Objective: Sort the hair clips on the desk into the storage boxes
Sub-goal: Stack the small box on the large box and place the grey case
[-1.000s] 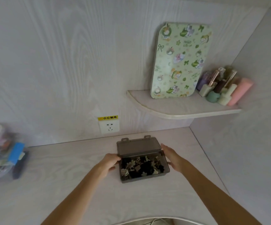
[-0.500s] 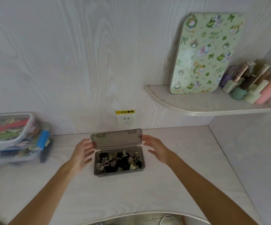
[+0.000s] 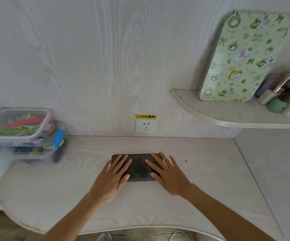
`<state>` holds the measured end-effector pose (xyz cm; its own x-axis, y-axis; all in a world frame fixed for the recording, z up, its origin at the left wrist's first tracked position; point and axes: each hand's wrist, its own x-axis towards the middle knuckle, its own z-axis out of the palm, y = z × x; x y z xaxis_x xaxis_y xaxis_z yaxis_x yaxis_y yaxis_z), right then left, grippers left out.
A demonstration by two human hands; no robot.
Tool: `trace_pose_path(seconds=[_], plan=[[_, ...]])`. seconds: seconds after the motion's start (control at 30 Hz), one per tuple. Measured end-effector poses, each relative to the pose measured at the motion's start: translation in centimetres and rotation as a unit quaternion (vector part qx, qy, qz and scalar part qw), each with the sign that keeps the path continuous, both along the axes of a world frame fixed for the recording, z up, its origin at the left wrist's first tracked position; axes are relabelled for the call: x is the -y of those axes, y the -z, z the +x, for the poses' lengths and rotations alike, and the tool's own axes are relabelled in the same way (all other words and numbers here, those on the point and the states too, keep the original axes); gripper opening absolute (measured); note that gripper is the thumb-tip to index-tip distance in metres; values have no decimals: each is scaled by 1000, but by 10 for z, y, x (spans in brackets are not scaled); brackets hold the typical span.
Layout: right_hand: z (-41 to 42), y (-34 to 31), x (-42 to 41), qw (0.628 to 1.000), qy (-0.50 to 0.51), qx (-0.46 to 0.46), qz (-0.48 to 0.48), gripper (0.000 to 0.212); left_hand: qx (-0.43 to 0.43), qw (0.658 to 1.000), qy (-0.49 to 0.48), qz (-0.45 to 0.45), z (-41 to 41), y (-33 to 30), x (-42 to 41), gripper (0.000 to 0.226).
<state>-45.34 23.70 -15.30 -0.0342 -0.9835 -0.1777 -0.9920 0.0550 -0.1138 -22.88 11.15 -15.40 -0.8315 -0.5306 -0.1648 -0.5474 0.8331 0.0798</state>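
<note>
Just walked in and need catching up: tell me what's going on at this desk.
A person is pressing both hands flat on the shut lid of a dark storage box in the middle of the desk, left hand on its left part, right hand on its right. Fingers are straight and spread. At the desk's left edge stand stacked clear boxes holding colourful items. No loose clips show on the desk.

I see a dark smoky-grey box (image 3: 138,166) on a pale desk (image 3: 201,180) with faint whitish wood grain, the same grain as the wall (image 3: 88,58). My view shows a light green board (image 3: 245,56) printed with green bows and cartoon figures, a white socket (image 3: 146,126) under a yellow label (image 3: 146,116), and clear tubs (image 3: 19,133) of red, green and blue pieces.
</note>
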Motion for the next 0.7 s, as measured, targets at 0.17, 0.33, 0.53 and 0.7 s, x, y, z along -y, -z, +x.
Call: trace_pose_path(seconds=[0.17, 0.33, 0.53, 0.7], plan=[[1, 3, -2, 1000, -15, -25, 7, 63, 1, 999, 2, -43, 0, -5, -3, 64], [0, -6, 6, 999, -14, 0, 46, 65, 22, 999, -18, 38, -3, 3, 4, 62], [-2, -11, 14, 888, 347, 302, 14, 55, -216, 805, -449, 323, 1, -8, 0, 64], [2, -10, 14, 853, 340, 377, 119, 31, -242, 715, -477, 451, 6, -31, -8, 36]])
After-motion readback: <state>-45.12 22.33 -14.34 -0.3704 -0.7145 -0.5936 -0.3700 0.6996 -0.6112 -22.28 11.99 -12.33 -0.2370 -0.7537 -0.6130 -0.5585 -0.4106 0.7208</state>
